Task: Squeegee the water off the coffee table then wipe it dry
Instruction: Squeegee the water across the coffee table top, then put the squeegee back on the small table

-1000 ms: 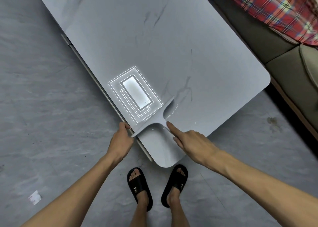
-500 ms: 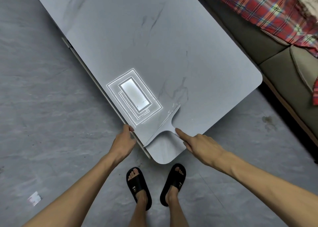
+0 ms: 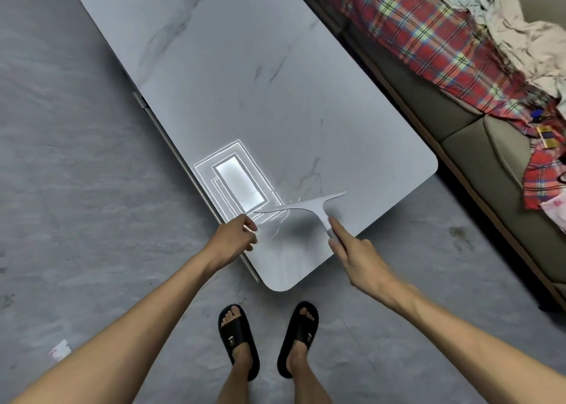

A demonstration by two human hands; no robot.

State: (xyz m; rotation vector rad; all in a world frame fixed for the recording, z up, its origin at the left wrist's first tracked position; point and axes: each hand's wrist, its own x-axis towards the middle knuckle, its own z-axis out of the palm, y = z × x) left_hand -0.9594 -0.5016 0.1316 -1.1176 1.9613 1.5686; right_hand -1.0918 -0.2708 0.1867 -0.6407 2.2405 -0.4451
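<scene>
1. A long coffee table [image 3: 275, 82] with a pale grey, marble-veined top and rounded corners runs diagonally across the view, its near corner pointing at the person's feet.
2. A white plastic T-shaped squeegee [image 3: 309, 204] is over the near end of the tabletop, its long thin blade lying crosswise and its handle pointing back toward the person.
3. A soft shadow lies on the tabletop just below the blade; whether the blade edge touches the surface cannot be told.
4. The right hand [image 3: 356, 253] grips the squeegee handle, with the index finger laid straight along it and the other fingers curled round.
5. The left hand [image 3: 234, 235] is at the table's long left edge, just beside the blade's left tip, fingers curled; whether it grasps the edge or only rests there cannot be told.
6. Thin shiny streaks of water [image 3: 281, 219] glint on the top between the left hand and the blade.
7. A bright rectangular light reflection [image 3: 239, 186] sits on the tabletop just beyond the blade's left half.
8. The person stands on a mottled grey floor [image 3: 76, 189] in a pair of black slide sandals [image 3: 235, 339], close to the table's near corner.
9. An olive-grey sofa [image 3: 459, 146] runs along the table's right side, with a red plaid blanket [image 3: 413, 26] heaped on it.
10. A small pale scrap [image 3: 59, 350] lies on the floor at lower left, well apart from the table.
</scene>
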